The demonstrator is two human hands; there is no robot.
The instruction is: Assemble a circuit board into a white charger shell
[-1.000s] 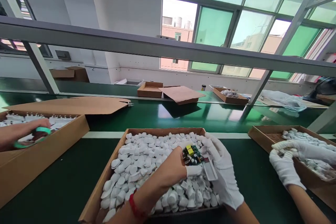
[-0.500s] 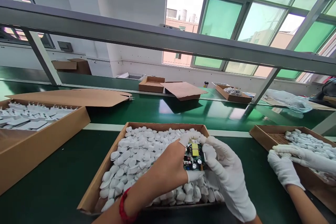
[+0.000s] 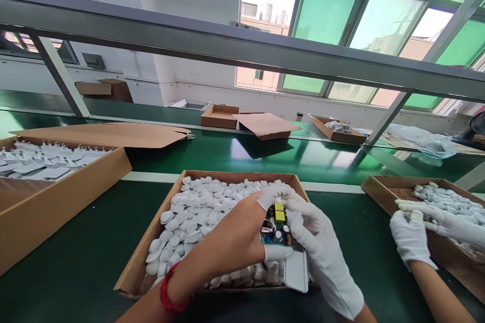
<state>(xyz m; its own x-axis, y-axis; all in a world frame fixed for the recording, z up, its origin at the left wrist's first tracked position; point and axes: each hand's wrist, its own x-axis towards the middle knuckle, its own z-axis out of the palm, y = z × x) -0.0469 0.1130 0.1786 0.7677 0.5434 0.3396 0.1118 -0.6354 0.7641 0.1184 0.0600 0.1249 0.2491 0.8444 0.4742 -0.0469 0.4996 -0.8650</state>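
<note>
Head view, catalogued from the held item outward.

Circuit board [image 3: 276, 226]: small, green, studded with dark cylindrical capacitors and a yellow block component. It sits between both hands, above the near right corner of the middle carton.

Left hand [image 3: 231, 242]: bare but for white finger cots; a red band circles the wrist. Its fingers are closed narrowly on the board's left edge.

Right hand [image 3: 322, 247]: in a white knit glove, fingers curled against the board's right side and pinching it.

White housing [image 3: 296, 271]: smooth, flat rectangular plastic shell, just below the board and touching the gloved palm. By my reading, board and shell are not yet joined; seating the one in the other looks to be the step in hand.

Middle carton [image 3: 151, 242]: shallow brown cardboard tray, heaped with small rounded white plastic pieces [image 3: 197, 217], glossy and pebble-like. The heap is nearly full, so much stock appears unused.

Bench [image 3: 76, 272]: dark green, matte near us, shiny farther off.

Left carton [image 3: 68, 197]: cardboard, holding flat white pronged parts in rows.

Right carton [image 3: 382, 192]: cardboard, with more white pieces; a co-worker's gloved hands [image 3: 413, 237] rest in it.

Grey metal rail [image 3: 227, 50]: spans overhead.
</note>
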